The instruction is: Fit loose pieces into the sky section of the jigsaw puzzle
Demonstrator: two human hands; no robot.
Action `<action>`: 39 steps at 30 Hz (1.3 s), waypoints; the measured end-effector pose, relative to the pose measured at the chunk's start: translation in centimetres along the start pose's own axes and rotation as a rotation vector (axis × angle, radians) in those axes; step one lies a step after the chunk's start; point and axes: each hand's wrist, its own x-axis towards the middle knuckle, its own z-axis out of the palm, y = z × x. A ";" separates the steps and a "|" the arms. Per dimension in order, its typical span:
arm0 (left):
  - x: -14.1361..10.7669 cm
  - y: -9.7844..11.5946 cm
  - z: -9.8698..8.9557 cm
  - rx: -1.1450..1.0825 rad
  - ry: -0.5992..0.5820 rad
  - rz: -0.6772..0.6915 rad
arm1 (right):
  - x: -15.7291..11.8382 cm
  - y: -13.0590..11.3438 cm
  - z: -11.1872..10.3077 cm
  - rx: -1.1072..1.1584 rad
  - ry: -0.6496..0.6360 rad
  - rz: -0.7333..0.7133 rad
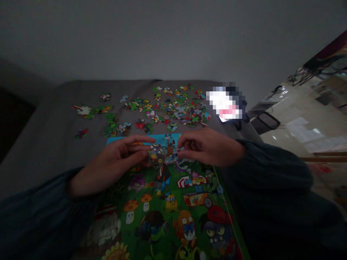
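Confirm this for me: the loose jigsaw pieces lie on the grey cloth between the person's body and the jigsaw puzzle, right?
No: the loose jigsaw pieces lie on the grey cloth beyond the jigsaw puzzle, on its far side from the person, as the head view shows.

**Materials & finishes.** Loose jigsaw pieces (pixel 173 108): printed card, slight gloss on top. Assembled puzzle (pixel 151 213): same card, smooth w/ soft sheen. Grey cloth cover (pixel 54 144) underneath: matt, soft-looking. L hand (pixel 111 166) & R hand (pixel 208 146): bare skin. L sleeve (pixel 35 213) & R sleeve (pixel 271 169): dark fabric, matt. Wall (pixel 162 39): painted, smooth, matt. Floor (pixel 295 126): glossy, polished, w/ reflections. Wood strip (pixel 324 159) at far R: brown, low sheen. Fine texture unclear in dim light.
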 end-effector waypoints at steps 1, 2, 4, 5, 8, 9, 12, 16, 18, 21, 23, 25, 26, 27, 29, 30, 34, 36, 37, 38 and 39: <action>0.0 0.0 0.1 -0.019 -0.014 -0.009 | 0.2 -0.2 0.6 0.055 0.090 -0.019; -0.1 0.1 0.3 -0.036 -0.028 -0.017 | 0.4 -0.3 1.3 0.118 0.154 -0.029; -0.2 0.0 0.5 -0.058 -0.059 -0.036 | 0.9 -0.4 2.8 0.260 0.199 -0.029; -0.3 -0.1 0.6 -0.064 -0.075 -0.044 | 1.1 -0.4 3.5 0.326 0.189 -0.023; -0.4 -0.2 0.9 -0.062 -0.112 -0.052 | 1.5 -0.4 4.6 0.480 0.142 0.005; -0.4 -0.2 0.9 -0.051 -0.115 -0.054 | 1.5 -0.3 4.5 0.506 0.127 0.016; -0.5 0.1 0.6 0.005 -0.081 -0.022 | 1.3 0.1 2.9 0.476 0.133 0.026; -0.4 0.5 -0.5 0.123 0.081 0.058 | 0.2 1.1 -1.0 0.295 0.228 0.023; -0.2 0.4 -1.1 0.218 0.149 0.092 | -0.5 1.6 -2.7 0.220 0.133 0.033; 0.0 0.0 -1.6 0.425 0.169 0.151 | -1.5 1.8 -4.1 0.178 -0.181 0.072; 0.1 -0.3 -1.6 0.582 0.169 0.201 | -1.8 1.6 -4.1 0.173 -0.356 0.110; 0.1 -0.4 -1.5 0.689 0.173 0.234 | -1.8 1.2 -3.5 0.153 -0.473 0.150; 0.1 -0.5 -1.5 0.708 0.174 0.236 | -1.7 1.0 -3.1 0.140 -0.513 0.167; 0.1 -0.5 -1.4 0.714 0.171 0.227 | -1.5 0.9 -2.6 0.133 -0.539 0.178; 0.0 -0.5 -1.4 0.717 0.160 0.208 | -1.1 0.8 -1.7 0.131 -0.566 0.186; 0.0 -0.5 -1.4 0.722 0.158 0.206 | -0.9 0.8 -1.3 0.135 -0.571 0.182; 0.1 -0.4 -1.3 0.761 0.167 0.254 | -0.2 1.2 -0.4 0.150 -0.568 0.166; 0.1 -0.4 -1.3 0.783 0.172 0.285 | -0.2 1.3 -0.4 0.163 -0.548 0.163; 0.1 -0.4 -1.2 0.789 0.175 0.295 | -0.2 1.4 -0.4 0.178 -0.540 0.159; 0.1 -0.4 -1.2 0.791 0.175 0.298 | -0.3 1.5 -0.6 0.200 -0.531 0.153; 0.1 -0.4 -1.2 0.792 0.175 0.299 | -0.4 1.6 -0.9 0.230 -0.526 0.145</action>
